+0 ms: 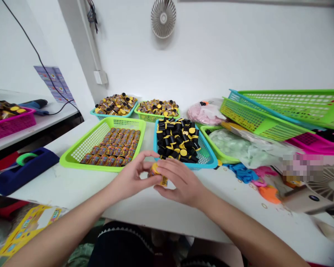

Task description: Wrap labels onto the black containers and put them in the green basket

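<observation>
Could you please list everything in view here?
Held container: one, yellow-lidded, front centre
Front baskets: three, two green, one blue, centre
Rowed containers: many, brown-yellow, left front basket
Jumbled cylinders: many, black-yellow, blue basket
Back baskets: two, blue, green, behind
Side basket: one, magenta, far left
Stacked baskets: several, green, blue, magenta, right
Plastic bags: two or more, clear, right
Limp pieces: several, blue, pink, orange, right
Fans: two, pale, top and right
Tape dispenser: one, dark blue, left
Printed sheet: one, purple, left
Packaging: one piece, yellow, lower left
Main table: one, white, centre
Left hand: one, bare, centre
Right hand: one, bare, centre
</observation>
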{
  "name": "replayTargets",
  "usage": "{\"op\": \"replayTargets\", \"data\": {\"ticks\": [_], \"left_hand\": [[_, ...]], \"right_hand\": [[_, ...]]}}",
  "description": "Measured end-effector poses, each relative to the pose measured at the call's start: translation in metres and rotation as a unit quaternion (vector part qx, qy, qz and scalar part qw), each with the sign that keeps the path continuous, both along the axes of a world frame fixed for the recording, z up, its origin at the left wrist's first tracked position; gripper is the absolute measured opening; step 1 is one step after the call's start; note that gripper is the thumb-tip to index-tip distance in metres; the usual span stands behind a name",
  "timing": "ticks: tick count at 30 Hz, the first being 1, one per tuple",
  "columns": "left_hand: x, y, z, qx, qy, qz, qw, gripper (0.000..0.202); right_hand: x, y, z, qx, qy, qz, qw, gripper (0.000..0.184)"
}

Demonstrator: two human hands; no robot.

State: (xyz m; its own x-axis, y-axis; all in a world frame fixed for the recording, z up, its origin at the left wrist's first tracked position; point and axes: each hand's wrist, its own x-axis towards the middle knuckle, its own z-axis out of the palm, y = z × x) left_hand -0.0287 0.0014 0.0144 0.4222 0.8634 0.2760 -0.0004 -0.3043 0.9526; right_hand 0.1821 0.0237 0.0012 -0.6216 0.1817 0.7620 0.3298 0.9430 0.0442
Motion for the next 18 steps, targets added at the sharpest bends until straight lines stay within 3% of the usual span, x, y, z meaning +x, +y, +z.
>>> {"op": "replayTargets", "data": {"ticks": [2,5,8,10,12,18], "left_hand": [[-0.02,0.017,0.015,0.052,0.14,0.085,0.985,0.033],[-0.053,0.06,0.034,0.08,0.294,0.16,0.939,0.032],[-0.08,0.107,0.041,0.056,0.402,0.226,0.886,0.031],[-0.089,0.132,0.036,0.037,0.451,0.257,0.854,0.027],[-0.093,0.148,0.027,0.02,0.477,0.256,0.841,0.023],[-0.093,0.161,0.007,-0.022,0.536,0.224,0.814,0.027]], "right_hand": [[0.011,0.024,0.01,-0.115,-0.074,-0.056,0.989,0.067],[0.032,0.07,0.019,-0.26,-0.196,-0.164,0.931,0.036],[0.045,0.106,0.019,-0.322,-0.331,-0.133,0.877,0.035],[0.047,0.116,0.016,-0.332,-0.352,-0.118,0.867,0.044],[0.045,0.119,0.012,-0.339,-0.341,-0.13,0.867,0.048],[0.052,0.117,0.002,-0.373,-0.293,-0.161,0.865,0.042]]}}
